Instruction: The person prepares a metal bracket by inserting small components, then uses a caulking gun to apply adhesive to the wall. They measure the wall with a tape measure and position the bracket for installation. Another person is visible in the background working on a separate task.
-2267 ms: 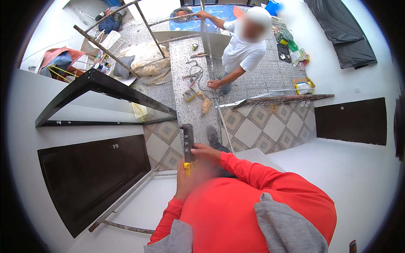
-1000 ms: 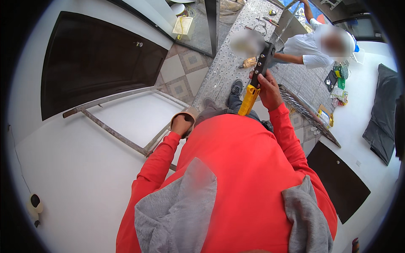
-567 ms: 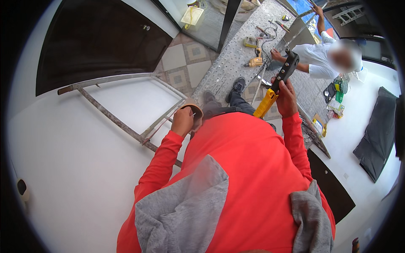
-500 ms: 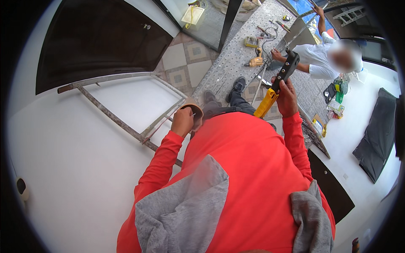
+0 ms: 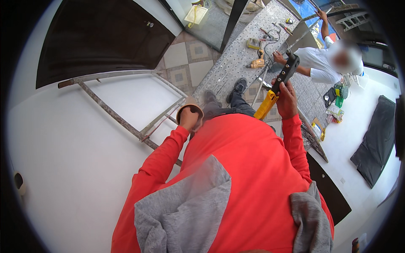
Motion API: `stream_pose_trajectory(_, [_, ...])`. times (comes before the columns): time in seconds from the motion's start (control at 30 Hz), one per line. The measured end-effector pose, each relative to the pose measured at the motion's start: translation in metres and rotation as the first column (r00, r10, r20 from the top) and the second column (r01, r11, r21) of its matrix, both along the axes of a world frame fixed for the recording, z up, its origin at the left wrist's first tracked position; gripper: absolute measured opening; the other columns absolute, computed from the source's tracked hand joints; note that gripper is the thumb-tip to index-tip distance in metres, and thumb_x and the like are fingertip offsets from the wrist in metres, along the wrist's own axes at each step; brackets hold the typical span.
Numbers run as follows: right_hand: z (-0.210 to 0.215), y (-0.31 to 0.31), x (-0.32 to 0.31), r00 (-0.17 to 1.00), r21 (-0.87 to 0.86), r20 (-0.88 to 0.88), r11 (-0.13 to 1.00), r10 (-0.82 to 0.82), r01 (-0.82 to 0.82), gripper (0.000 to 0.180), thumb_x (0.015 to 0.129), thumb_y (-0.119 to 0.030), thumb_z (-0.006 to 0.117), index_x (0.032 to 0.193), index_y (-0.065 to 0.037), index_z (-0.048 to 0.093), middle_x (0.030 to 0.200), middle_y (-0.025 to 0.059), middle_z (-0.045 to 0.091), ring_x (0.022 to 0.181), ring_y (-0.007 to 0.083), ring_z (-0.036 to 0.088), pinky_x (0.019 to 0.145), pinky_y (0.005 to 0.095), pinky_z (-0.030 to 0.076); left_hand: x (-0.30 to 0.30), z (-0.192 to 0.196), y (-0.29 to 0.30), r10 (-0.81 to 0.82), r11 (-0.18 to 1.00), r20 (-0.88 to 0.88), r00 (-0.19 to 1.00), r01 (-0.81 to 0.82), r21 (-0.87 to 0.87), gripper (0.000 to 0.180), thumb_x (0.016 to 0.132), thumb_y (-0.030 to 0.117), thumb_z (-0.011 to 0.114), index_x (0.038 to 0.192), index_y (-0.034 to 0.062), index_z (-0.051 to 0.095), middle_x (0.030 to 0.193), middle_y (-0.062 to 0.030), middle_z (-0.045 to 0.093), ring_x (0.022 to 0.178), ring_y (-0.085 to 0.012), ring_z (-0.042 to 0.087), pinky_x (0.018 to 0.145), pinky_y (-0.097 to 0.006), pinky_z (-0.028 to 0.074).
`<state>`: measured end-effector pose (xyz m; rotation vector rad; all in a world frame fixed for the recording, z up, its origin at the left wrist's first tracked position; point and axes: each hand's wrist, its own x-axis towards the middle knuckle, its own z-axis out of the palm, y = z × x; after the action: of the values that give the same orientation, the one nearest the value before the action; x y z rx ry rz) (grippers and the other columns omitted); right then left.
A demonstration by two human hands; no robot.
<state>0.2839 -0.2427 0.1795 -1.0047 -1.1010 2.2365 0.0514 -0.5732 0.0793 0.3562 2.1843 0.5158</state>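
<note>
My left hand [image 5: 187, 119] reaches into the mouth of a brown, round-rimmed container [image 5: 193, 101] at the left side of my waist. Its fingertips are inside and hidden, so I cannot tell whether they hold anything. In front of my right side, my right hand [image 5: 287, 100] is wrapped around a hand tool [image 5: 283, 76] with a black bolted arm and a yellow grip. The tool is tilted, its black end up and away from me and its yellow end towards my waist.
I stand on a perforated platform [image 5: 219, 78]. On it lie a yellow-orange drill [image 5: 256, 63], a cable, pliers and a tape measure [image 5: 289, 20]. A metal frame [image 5: 112, 116] leans at left. Another person [image 5: 322, 59] works at far right beside a metal bar.
My left hand has gone deeper into the brown container, its fingers now out of sight. My right hand keeps the tool in nearly the same place. The view has shifted slightly.
</note>
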Motion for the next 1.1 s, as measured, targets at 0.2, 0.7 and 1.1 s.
stream_pose_trajectory(0.2, [0.000, 0.000, -0.003, 1.000, 0.016, -0.003, 1.000, 0.014, -0.014, 0.033, 0.103, -0.023, 0.059, 0.131, -0.008, 0.054, 0.110, 0.0034, 0.064, 0.092, 0.0089, 0.054, 0.082, 0.0246, 0.042, 0.000, 0.010, -0.002, -0.037, 0.996, -0.106, 0.994, 0.045, 0.079, 0.038, 0.083, 0.020, 0.071, 0.109, -0.0075, 0.068, 0.104, -0.0258, 0.072, 0.098, -0.0401, 0.070, 0.084, -0.044, 0.054])
stream_pose_trajectory(0.7, [-0.001, 0.017, -0.044, 0.992, 0.564, 0.103, 0.817, 0.074, -0.119, 0.032, 0.107, -0.038, 0.054, 0.121, -0.009, 0.053, 0.101, 0.0051, 0.064, 0.088, 0.0104, 0.058, 0.077, 0.0242, 0.046, -0.015, 0.209, 0.291, -0.252, 0.241, 0.186, 0.950, -0.124, 0.962, 0.013, 0.102, 0.005, 0.062, 0.113, 0.0002, 0.064, 0.108, -0.0093, 0.072, 0.098, -0.0150, 0.071, 0.090, -0.029, 0.058])
stream_pose_trajectory(1.1, [0.021, 0.001, -0.065, 0.956, -0.011, -0.272, 0.994, -0.107, 0.109, 0.037, 0.106, -0.040, 0.055, 0.124, -0.007, 0.056, 0.101, 0.0048, 0.064, 0.094, 0.0135, 0.062, 0.083, 0.0297, 0.050, 0.000, 0.224, 0.336, -0.317, 0.183, 0.122, 0.941, -0.065, 0.981, 0.011, 0.100, -0.001, 0.061, 0.110, -0.0008, 0.066, 0.107, -0.0084, 0.074, 0.099, -0.0127, 0.071, 0.090, -0.028, 0.058])
